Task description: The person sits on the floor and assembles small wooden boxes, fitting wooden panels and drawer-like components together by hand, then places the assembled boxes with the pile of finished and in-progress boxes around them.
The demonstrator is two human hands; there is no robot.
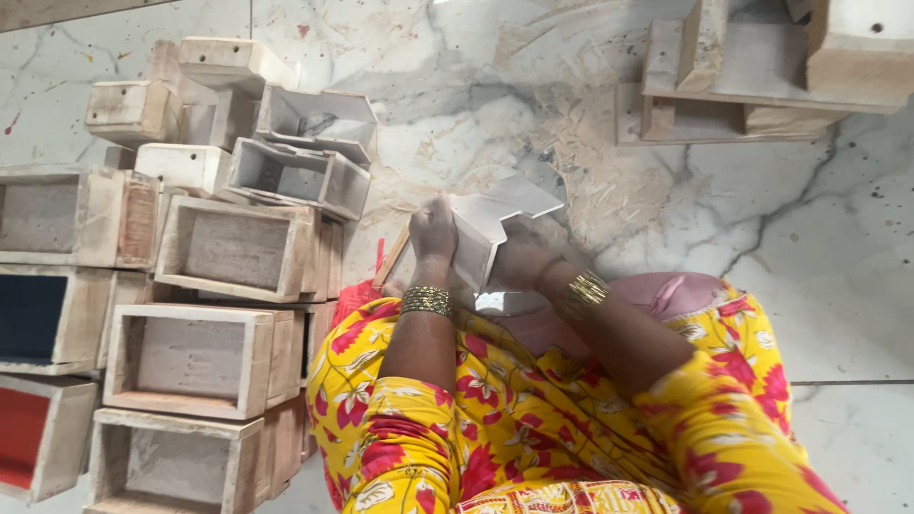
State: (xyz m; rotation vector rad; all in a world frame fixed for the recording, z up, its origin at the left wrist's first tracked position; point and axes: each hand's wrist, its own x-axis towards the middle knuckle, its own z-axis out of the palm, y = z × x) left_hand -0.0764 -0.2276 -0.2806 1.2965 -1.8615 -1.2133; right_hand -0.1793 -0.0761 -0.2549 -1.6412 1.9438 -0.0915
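Observation:
A small pale wooden box is held over my lap, above the marble floor. My left hand is closed against the box's left side, and a thin wooden stick pokes out below it. On the box's right side, my right hand grips it from underneath. Both wrists wear gold bangles, and the sleeves are yellow with red flowers. What the left fingers press on the box is hidden.
Several open wooden boxes are stacked at the left, one with a blue inside and one with a red inside. More wooden pieces lie at the top right. Sawdust is scattered over the marble floor.

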